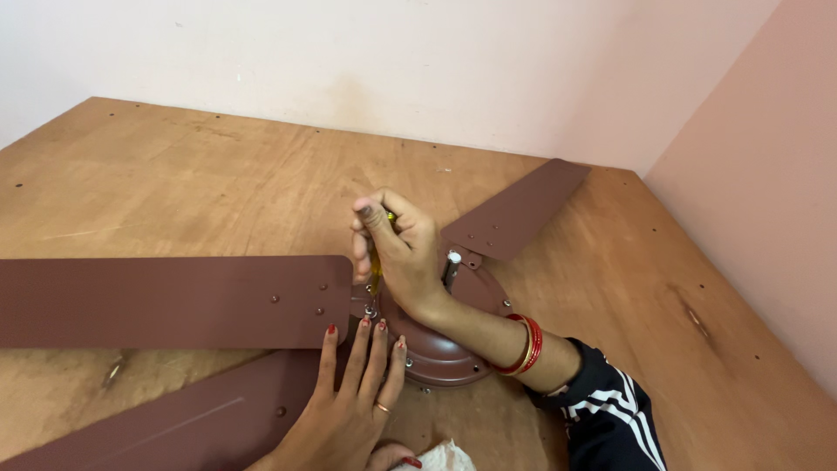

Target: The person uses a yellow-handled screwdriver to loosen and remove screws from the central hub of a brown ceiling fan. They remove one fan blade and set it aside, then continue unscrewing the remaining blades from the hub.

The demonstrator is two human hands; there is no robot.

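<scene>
Your right hand (pixel 397 249) is fisted around a yellow-handled screwdriver (pixel 375 266), held upright, its tip down on a small silver screw (pixel 370 310) at the joint where the long brown metal fan blade (pixel 174 301) meets the round brown metal motor housing (pixel 445 349) of the ceiling fan. Red bangles (pixel 526 344) sit on that wrist, with a black sleeve with white stripes (pixel 610 419) behind them at 4 o'clock. Your left hand (pixel 353 401) lies flat, fingers spread and holding nothing, fingertips pressing on the blade end and housing edge just below the screw, at 6 o'clock from the screwdriver. A second brown blade (pixel 174 423) runs out toward 8 o'clock under that hand, a third brown blade (pixel 519 209) points to 1 o'clock from the housing. A short white-tipped shaft (pixel 452 264) sticks up from the housing just right of your right hand. A crumpled white cloth (pixel 436 458) sits at the bottom edge, near your left thumb. All of it rests on the brown plywood counter (pixel 218 183), set against a pale pink wall (pixel 436 61).
</scene>
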